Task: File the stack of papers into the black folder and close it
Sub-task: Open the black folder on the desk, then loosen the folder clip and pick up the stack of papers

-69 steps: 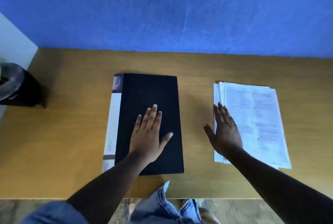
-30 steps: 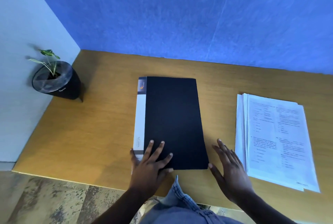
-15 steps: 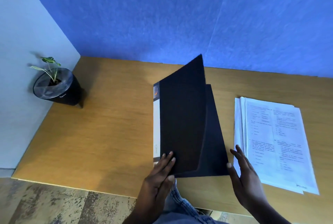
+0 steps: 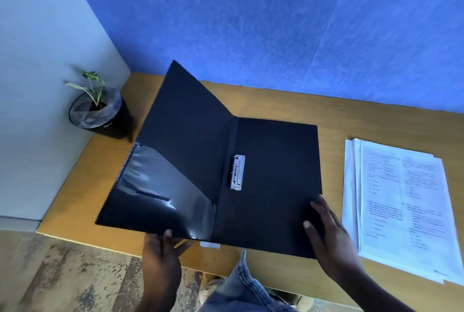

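Observation:
The black folder (image 4: 271, 176) lies wide open on the wooden desk (image 4: 376, 121). Its front cover (image 4: 185, 141) is swung out to the left and still raised off the desk, showing a glossy inner pocket (image 4: 163, 196). A metal clip (image 4: 237, 172) sits along the spine. My left hand (image 4: 162, 249) pinches the near bottom edge of that cover. My right hand (image 4: 329, 234) rests flat, fingers spread, on the near right corner of the back cover. The stack of printed papers (image 4: 399, 206) lies to the right, untouched, just beyond my right hand.
A black pot with a small green plant (image 4: 99, 117) stands at the desk's far left corner by the white wall. Blue wall panels back the desk. The near desk edge runs just under my hands, with my jeans-clad knee (image 4: 241, 286) below.
The front cover has swung from half-raised to fully open on the left, carried by my left hand. My right hand has moved onto the back cover's near right corner.

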